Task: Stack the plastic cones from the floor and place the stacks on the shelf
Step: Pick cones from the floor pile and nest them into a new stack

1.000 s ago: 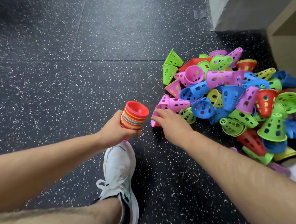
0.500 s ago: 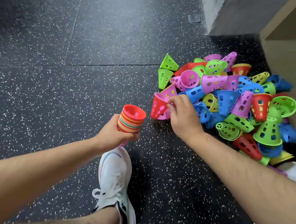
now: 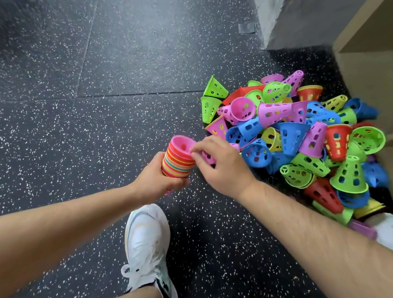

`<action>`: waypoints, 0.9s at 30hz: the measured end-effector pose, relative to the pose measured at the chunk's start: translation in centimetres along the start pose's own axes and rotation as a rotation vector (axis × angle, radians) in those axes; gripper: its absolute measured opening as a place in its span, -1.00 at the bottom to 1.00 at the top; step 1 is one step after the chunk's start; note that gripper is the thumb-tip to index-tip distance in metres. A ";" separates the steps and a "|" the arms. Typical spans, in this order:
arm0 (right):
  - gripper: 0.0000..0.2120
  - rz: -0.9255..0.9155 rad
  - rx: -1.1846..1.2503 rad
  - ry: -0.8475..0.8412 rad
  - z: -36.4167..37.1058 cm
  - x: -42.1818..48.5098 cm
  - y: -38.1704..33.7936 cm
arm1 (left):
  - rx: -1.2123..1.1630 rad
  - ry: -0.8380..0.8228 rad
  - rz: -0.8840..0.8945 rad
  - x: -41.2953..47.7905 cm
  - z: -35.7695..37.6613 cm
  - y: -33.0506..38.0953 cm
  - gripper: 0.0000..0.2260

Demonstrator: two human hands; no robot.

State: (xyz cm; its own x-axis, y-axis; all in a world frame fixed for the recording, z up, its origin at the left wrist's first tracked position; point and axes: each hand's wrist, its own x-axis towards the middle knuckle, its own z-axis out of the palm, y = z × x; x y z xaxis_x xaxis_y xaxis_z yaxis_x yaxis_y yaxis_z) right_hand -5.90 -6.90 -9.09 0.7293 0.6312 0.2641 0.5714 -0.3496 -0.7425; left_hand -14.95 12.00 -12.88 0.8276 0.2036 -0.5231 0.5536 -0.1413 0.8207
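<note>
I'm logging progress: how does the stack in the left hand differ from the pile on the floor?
The stack is nested tight, gripped by the left hand; the pile lies loose, tipped every way. The stack shows mostly banded rims; the pile shows whole perforated sides. Both: bright plastic cones.

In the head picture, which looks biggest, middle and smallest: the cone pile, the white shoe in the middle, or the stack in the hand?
1. cone pile
2. white shoe, though it is nearer the camera
3. stack, gripped by the left hand

The stack (image 3: 177,160) sits left of the cone pile (image 3: 305,142); a shoe (image 3: 146,246) lies nearer, below it.
</note>
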 end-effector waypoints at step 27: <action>-0.32 0.113 -0.805 -0.609 -1.0 2.2 5.6 | -0.057 -0.115 -0.069 1.4 0.5 -0.5 -0.44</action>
State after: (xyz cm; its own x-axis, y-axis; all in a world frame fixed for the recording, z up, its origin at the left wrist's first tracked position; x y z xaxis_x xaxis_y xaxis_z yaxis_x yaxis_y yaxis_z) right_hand -0.74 -8.13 -12.06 0.6076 0.7323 -0.3073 0.7585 -0.6498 -0.0489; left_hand -13.96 11.87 -14.12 0.7949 0.0978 -0.5988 0.6058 -0.0754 0.7920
